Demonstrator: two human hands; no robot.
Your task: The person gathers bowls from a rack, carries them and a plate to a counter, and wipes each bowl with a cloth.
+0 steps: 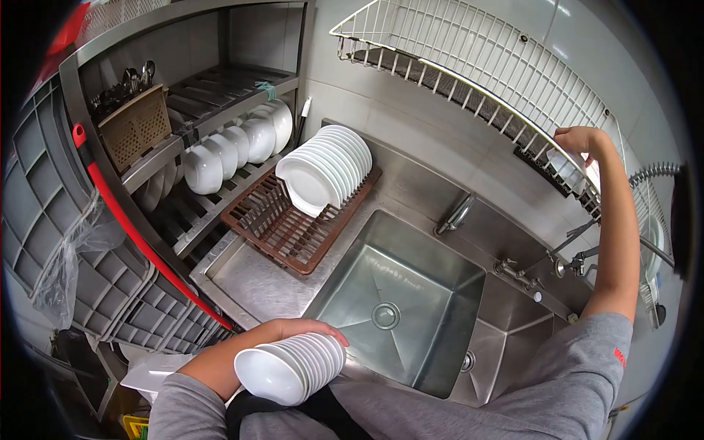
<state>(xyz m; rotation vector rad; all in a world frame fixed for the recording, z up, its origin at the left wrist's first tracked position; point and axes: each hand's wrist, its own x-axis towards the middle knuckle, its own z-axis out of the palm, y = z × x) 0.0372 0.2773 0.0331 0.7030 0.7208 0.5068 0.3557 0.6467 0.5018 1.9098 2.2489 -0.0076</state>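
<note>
A nested stack of white bowls lies sideways against my body at the bottom of the view. My left hand wraps around its far side, holding it. My right arm stretches up to the wire rack on the wall. There my right hand is curled at the rack's front edge, wrist bent. A white, shiny object shows just below its fingers; I cannot tell what it is.
A steel sink with taps lies in front of me. White plates stand in a brown dish rack on the left counter. Bowls line the steel shelf, below a tan cutlery basket. A red-handled pole leans left.
</note>
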